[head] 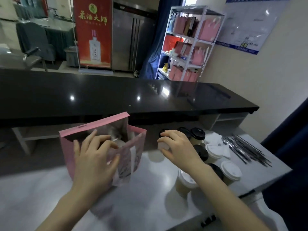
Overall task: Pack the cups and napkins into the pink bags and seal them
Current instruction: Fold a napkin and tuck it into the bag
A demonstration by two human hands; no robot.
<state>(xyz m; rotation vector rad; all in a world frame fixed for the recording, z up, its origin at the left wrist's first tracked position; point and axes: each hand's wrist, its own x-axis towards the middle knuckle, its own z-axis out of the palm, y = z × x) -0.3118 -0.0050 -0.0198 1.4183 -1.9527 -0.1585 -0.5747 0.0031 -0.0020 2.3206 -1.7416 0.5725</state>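
Observation:
An open pink bag stands upright on the white table, with something pale inside it that I cannot make out. My left hand holds the bag's near wall at the mouth, fingers over the edge. My right hand is closed around a black-lidded cup at the left end of a cluster of cups, some with black lids and some with white lids. White napkins lie behind the cups.
A bundle of wrapped black straws lies at the table's right side. A black counter runs across behind the table. A white shelf with more pink bags stands at the back right.

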